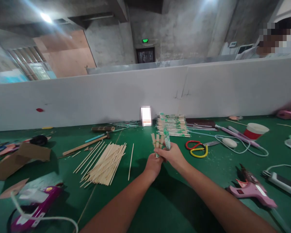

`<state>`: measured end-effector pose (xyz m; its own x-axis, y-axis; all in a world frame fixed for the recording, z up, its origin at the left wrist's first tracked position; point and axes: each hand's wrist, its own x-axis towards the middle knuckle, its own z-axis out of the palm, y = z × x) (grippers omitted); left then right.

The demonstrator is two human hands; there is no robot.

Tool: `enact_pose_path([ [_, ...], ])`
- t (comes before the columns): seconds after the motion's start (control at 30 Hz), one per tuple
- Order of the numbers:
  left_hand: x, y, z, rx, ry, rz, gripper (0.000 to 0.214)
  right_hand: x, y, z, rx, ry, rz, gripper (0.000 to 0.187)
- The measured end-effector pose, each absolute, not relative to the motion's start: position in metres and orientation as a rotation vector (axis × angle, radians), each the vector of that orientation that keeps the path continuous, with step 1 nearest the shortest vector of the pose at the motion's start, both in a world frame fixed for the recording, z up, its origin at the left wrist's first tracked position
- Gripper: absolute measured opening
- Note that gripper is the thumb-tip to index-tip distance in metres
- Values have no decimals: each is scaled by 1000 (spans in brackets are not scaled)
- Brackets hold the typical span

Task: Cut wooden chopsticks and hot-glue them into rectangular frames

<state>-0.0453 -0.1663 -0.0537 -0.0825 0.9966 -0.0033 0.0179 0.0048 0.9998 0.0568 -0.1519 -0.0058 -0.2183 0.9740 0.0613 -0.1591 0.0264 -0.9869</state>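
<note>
My left hand (154,164) is closed around the lower part of several pale wooden sticks (157,139), whose tops fan out above the fingers. Green marks show on these sticks. Pressed against it, my right hand (172,155) is closed on a green-and-white wrapped stick (167,139) that stands upright, its thumb reaching over towards the wooden sticks. The lower ends are hidden by the fingers. Behind the hands lies a stack of green-and-white wrapped sticks (173,125). To the left is a pile of bare wooden sticks (106,165), with a single stick (131,161) beside it.
Scissors (197,149) with red and yellow handles lie right of the hands. Farther right are a pink glue gun (253,192) and a red-and-white cup (255,130). At left are a hammer (86,145), a cardboard box (21,158) and a purple tool (41,207). A white partition (99,97) borders the green table.
</note>
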Motion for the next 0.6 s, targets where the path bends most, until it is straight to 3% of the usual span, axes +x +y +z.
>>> enact_pose_path([
  [0.13, -53, -162, -44, 1033, 1218, 1442, 37, 58, -152, -21, -1002, -1031, 1305, 50],
  [0.23, -58, -160, -30, 944, 1175, 1505, 31, 57, -153, -31, -1067, -1124, 1313, 51],
  [0.47, -65, -161, -16, 902, 1045, 1235, 28, 50, -157, -35, -914, -1615, 1583, 32],
  [0.6, -81, -154, -1, 864, 926, 1146, 28, 51, -166, -30, -904, -1616, 1706, 34],
])
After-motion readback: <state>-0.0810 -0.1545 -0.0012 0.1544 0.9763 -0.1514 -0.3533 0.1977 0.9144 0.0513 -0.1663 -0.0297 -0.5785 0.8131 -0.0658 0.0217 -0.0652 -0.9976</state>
